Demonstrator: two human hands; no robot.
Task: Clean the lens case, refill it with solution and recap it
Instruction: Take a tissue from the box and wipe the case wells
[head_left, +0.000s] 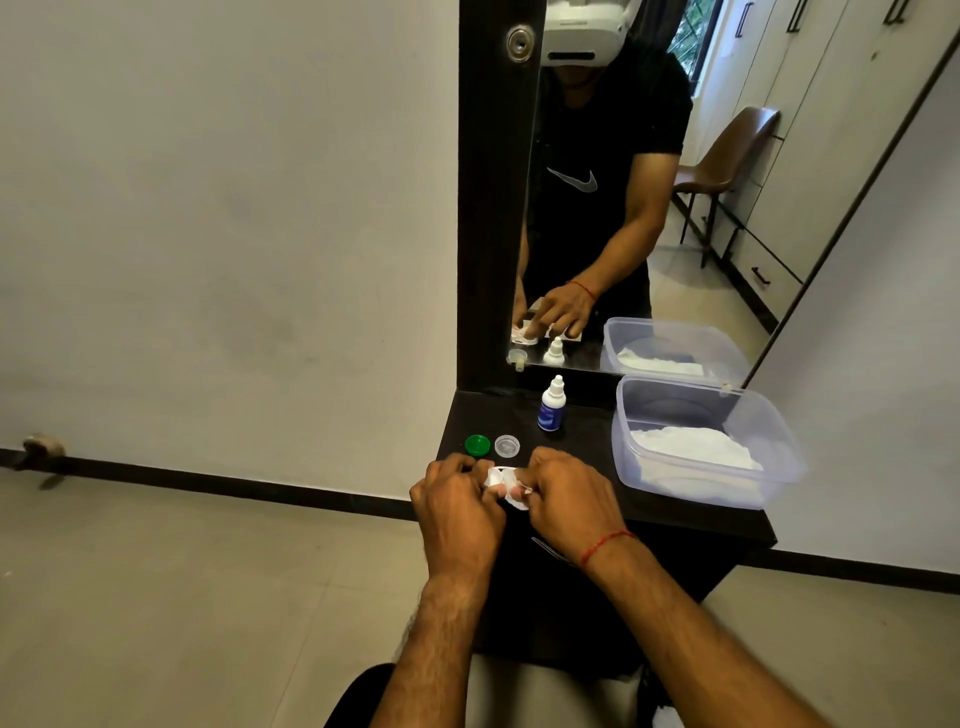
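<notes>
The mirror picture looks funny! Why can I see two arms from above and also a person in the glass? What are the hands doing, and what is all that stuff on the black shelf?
The camera sits on the person's head, looking down, so you see their own arms. The mirror shows the same person from the front.

The left hand and right hand together hold something small and white, probably the lens case with a wipe; fingers hide most of it.

On the black shelf lie a green cap and a clear cap, both off. Behind them stands a small dropper bottle. To the right is a clear plastic tub with white tissue inside.
</notes>
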